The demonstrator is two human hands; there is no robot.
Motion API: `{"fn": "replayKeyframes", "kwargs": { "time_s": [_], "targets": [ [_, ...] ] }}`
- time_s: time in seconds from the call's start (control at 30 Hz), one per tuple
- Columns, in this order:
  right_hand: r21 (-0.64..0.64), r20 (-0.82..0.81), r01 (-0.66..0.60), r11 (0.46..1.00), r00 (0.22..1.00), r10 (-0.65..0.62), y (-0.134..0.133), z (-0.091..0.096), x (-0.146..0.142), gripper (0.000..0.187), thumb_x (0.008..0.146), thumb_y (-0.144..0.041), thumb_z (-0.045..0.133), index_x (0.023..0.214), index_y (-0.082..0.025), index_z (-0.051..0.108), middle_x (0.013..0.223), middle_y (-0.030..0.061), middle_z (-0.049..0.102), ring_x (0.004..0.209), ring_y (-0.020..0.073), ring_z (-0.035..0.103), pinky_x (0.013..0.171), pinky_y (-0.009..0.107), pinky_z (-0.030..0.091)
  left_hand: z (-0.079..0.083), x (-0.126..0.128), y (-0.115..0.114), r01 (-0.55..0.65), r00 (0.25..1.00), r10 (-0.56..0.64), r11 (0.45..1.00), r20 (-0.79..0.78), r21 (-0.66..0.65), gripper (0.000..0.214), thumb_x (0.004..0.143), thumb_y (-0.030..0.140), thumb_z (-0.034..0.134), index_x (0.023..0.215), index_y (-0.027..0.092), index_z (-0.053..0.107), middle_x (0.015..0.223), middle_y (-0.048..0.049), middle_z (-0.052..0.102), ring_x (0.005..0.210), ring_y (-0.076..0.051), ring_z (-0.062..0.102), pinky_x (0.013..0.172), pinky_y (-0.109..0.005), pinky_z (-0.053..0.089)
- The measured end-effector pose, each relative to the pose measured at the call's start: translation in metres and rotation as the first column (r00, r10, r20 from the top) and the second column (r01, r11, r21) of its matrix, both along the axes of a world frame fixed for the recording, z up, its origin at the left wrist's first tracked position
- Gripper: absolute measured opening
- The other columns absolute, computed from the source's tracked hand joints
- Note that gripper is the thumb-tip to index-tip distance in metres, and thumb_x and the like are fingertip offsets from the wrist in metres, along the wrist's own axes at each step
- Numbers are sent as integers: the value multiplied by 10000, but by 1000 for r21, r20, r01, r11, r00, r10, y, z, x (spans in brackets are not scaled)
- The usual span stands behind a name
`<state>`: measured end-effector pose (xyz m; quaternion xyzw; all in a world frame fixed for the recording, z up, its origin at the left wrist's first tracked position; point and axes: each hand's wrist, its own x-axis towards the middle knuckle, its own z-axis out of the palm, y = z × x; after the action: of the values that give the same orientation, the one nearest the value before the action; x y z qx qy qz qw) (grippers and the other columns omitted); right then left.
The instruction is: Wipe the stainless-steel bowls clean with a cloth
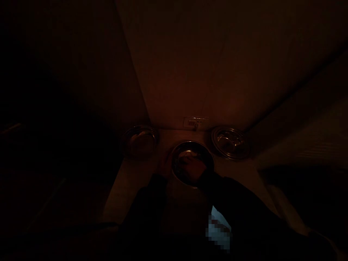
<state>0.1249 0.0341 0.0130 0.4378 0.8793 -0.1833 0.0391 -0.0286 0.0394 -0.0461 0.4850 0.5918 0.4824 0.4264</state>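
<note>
The scene is very dark. A round steel bowl (191, 162) stands in the middle of a pale counter (130, 181). My left hand (164, 167) lies against the bowl's left side. My right hand (196, 170) reaches into the bowl from the lower right in a dark sleeve. The fingers of both hands are lost in the gloom, and what lies in the bowl cannot be made out.
A steel plate (140, 142) lies at the back left and another steel plate (230, 142) at the back right. A wall socket (195, 122) sits on the wall behind. A pale blurred patch (219, 228) shows near my chest.
</note>
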Motion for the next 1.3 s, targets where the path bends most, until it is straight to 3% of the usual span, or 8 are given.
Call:
{"fn": "replayKeyframes", "kwargs": {
  "time_s": [0.1, 0.2, 0.4, 0.67, 0.8, 1.0, 1.17, 1.3],
  "targets": [
    [-38, -88, 30, 999, 996, -34, 2, -1, 9, 370, 838, -192, 523, 1195, -210, 619, 1305, 66, 573, 1234, 234, 470, 1036, 366, 365, 2, 1, -1, 0, 1000, 0, 1000, 16, -1, 353, 867, 321, 441, 1114, 167, 640, 1208, -78, 648, 1162, -212, 565, 1039, -356, 394],
    [-62, -189, 149, 987, 969, -158, 8, -2, 17, 382, 896, -214, 430, 1255, -192, 559, 1269, 75, 601, 1188, 195, 527, 1013, 334, 393, 2, 0, -1, -1, 1000, 1, 1000, 10, -4, 347, 866, 326, 444, 1118, 185, 637, 1207, -62, 650, 1160, -207, 566, 1036, -360, 399],
    [-113, -335, 400, 909, 846, -414, 21, -4, 32, 331, 916, -230, 352, 1152, -161, 573, 1129, 94, 672, 1049, 199, 618, 904, 334, 471, 4, 0, -1, -8, 1000, 8, 1000, 17, -12, 361, 865, 326, 448, 1115, 150, 640, 1186, -98, 659, 1135, -233, 585, 1016, -396, 421],
    [-139, -455, 541, 830, 709, -539, 23, 5, 39, 215, 867, -356, 426, 939, -191, 543, 930, 72, 690, 870, 200, 644, 775, 316, 491, 15, 1, -1, -78, 995, 82, 995, 52, -63, 367, 894, 310, 399, 1112, 143, 642, 1201, -101, 651, 1153, -218, 576, 1042, -381, 403],
    [-134, -486, 606, 784, 649, -585, 21, 11, 42, 230, 850, -433, 426, 866, -215, 496, 803, 48, 662, 769, 204, 626, 698, 312, 477, 20, -3, -15, -85, 996, 84, 988, -11, -129, 377, 912, 326, 370, 1107, 179, 658, 1199, -84, 653, 1152, -231, 575, 1042, -400, 403],
    [-223, -484, 597, 771, 619, -619, 13, 3, 26, 177, 826, -393, 488, 865, -221, 500, 806, 48, 661, 790, 214, 631, 713, 312, 453, 16, -10, -43, 1, 993, -15, 993, -115, -121, 382, 894, 283, 408, 1205, 182, 606, 1298, -81, 589, 1232, -252, 508, 1100, -442, 329],
    [-257, -507, 595, 762, 588, -630, 11, 0, 5, 245, 877, -389, 413, 1002, -208, 521, 906, 79, 676, 860, 231, 634, 759, 343, 457, 19, -7, -44, 57, 993, -68, 991, -94, -121, 396, 888, 229, 397, 1231, 161, 581, 1313, -101, 573, 1237, -264, 504, 1107, -438, 320],
    [-282, -559, 541, 793, 579, -594, 7, 5, -16, 291, 884, -399, 420, 1080, -231, 555, 1020, 60, 678, 950, 210, 624, 862, 348, 445, 11, -7, -42, 74, 996, -76, 995, -40, -60, 402, 891, 259, 411, 1250, 159, 560, 1330, -94, 558, 1260, -250, 484, 1112, -402, 325]
  ]
}}
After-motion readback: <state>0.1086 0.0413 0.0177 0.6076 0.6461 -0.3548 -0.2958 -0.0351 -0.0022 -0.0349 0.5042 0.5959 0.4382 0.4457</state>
